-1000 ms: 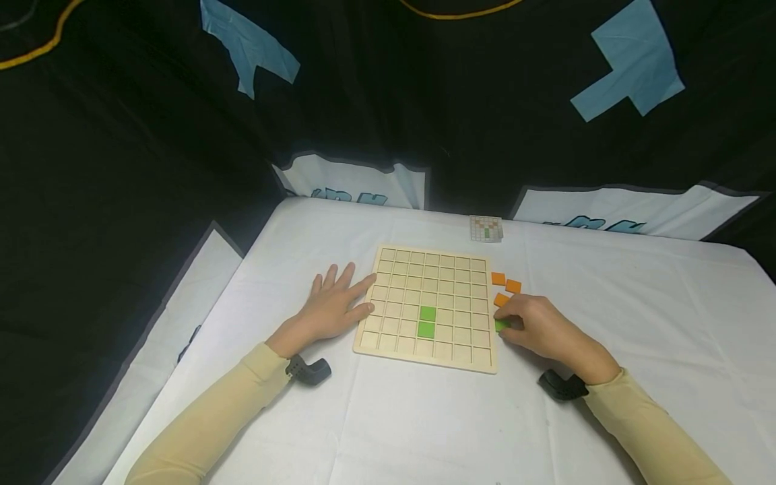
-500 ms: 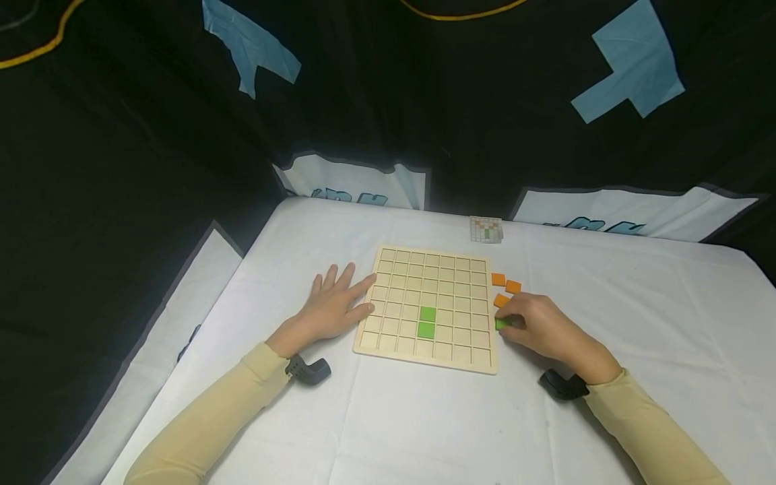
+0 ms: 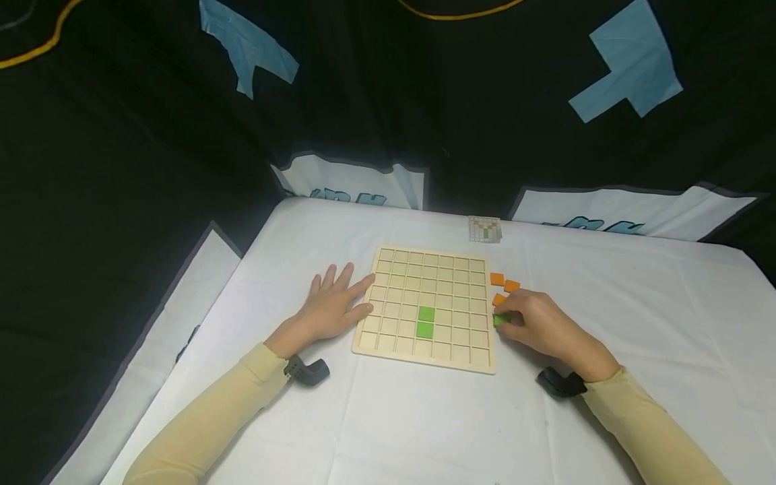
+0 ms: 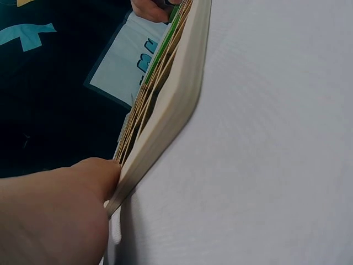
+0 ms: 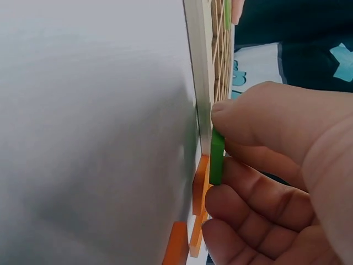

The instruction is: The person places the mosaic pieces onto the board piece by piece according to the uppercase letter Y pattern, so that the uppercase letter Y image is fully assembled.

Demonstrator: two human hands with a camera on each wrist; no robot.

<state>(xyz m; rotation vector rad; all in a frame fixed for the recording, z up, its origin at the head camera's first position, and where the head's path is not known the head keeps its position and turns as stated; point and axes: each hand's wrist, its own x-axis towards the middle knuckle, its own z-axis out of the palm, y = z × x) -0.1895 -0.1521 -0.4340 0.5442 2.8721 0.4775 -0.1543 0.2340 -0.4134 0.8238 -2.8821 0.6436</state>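
A light wooden grid board (image 3: 394, 343) lies on the white table, with two green square tiles (image 3: 426, 322) set one behind the other in its cells. My left hand (image 3: 330, 306) is spread flat at the board's left edge, thumb and index fingertip touching the rim. Just off the right edge, my right hand (image 3: 536, 323) pinches a green tile (image 5: 217, 160) between thumb and fingers. In the right wrist view this tile is raised off the cloth. Several orange tiles (image 3: 497, 279) lie beyond that hand beside the board, partly hidden by it.
A small card (image 3: 485, 229) printed with a coloured grid lies at the table's back edge. Black cloth with blue tape pieces (image 3: 636, 60) hangs behind the white-covered table (image 3: 424, 424). Each wrist wears a black camera mount (image 3: 307, 372).
The pinched green tile has come up slightly off the table, and my right hand has shifted a little upward with it. The left hand stays still on the board's edge.
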